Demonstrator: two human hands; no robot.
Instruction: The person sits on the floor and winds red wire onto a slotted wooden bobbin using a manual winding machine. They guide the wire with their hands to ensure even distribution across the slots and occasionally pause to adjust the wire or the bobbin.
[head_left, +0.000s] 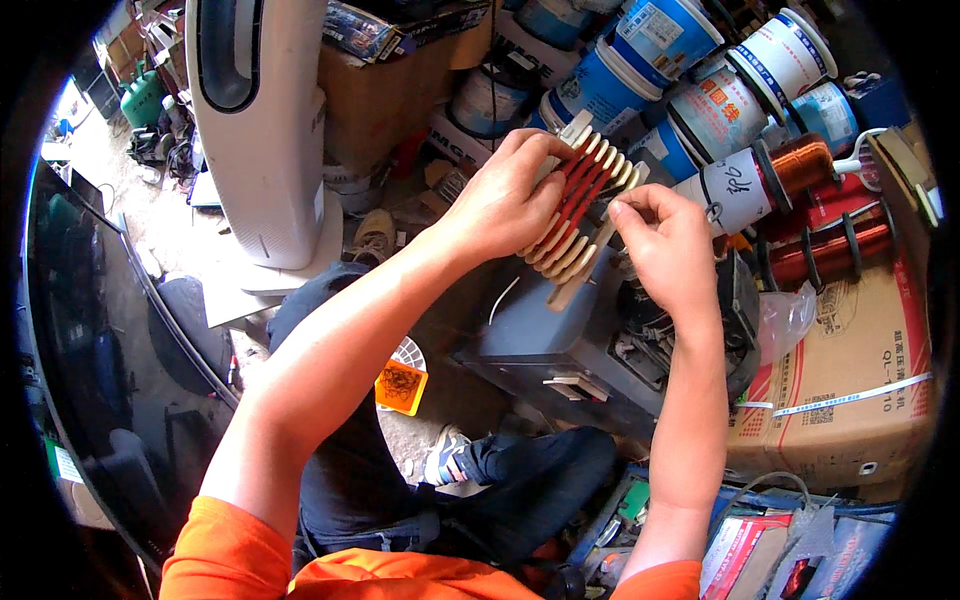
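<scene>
A coil winding former (548, 250) with a stack of cream ribbed plates stands tilted before me, and dark red enamelled wire (590, 185) fills grooves between the plates. My left hand (510, 195) is closed on its left side, fingers bent over the upper edge and the wire. Close to the former's right side is my right hand (668, 245), thumb and forefinger pinched together. What that pinch holds, if anything, is too small to make out. Below the former is a grey metal cabinet or machine housing (540, 315).
Copper wire spools (805, 165) and paint-type buckets (660, 40) crowd the far right. A strapped cardboard box (830, 400) stands at the right. Left are a tall white appliance (255, 150) and a dark glossy panel (110, 370). An orange tray (402, 388) lies near my legs.
</scene>
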